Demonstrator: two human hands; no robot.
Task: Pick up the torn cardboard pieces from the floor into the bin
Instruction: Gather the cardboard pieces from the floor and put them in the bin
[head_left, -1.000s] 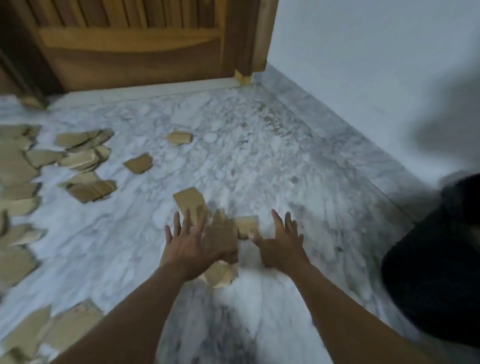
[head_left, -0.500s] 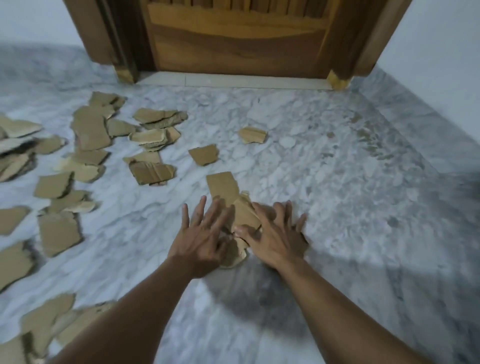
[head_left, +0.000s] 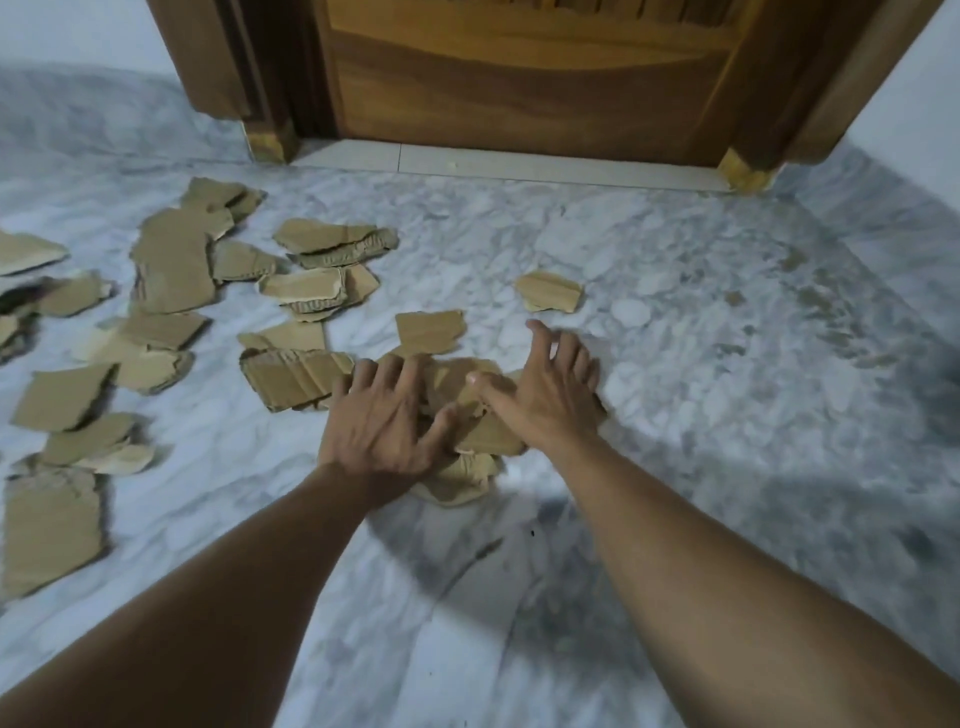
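Both hands are down on a small pile (head_left: 462, 475) of torn cardboard on the marble floor (head_left: 675, 374), and the two bare forearms run in from the bottom edge and draw together toward it.

The left hand (head_left: 384, 421) lies palm down on the pile's left half. Its wrist is bent a little, its fingers (head_left: 410, 371) are spread and lightly bowed over the top sheets, and its thumb reaches right across the middle. The right hand (head_left: 545, 397) lies palm down on the pile's right half. Its fingers fan out forward, their tips on the floor just past the pile, and its thumb points left onto the cardboard, close to the left thumb. Neither hand has closed on anything: the fingers are apart and press flat, with the pile caught between the two palms and no sheet pinched or lifted. The right fingertips are blurred.

Just beyond the pile, nearly touching the left fingertips, lies a flat piece (head_left: 428, 330). Farther beyond and to the right of the pile, well apart from it, sits a lone piece (head_left: 548, 292). A ribbed piece (head_left: 291, 379) lies just left of the pile, beside the left hand. Left of the pile and beyond, a wide scatter (head_left: 171, 270) of overlapping pieces covers the floor out to the frame edge. A big piece (head_left: 49, 525) lies to the near left, well apart from the pile. Far beyond the pile stands a shut wooden door (head_left: 519, 78) over a pale sill (head_left: 509, 166).
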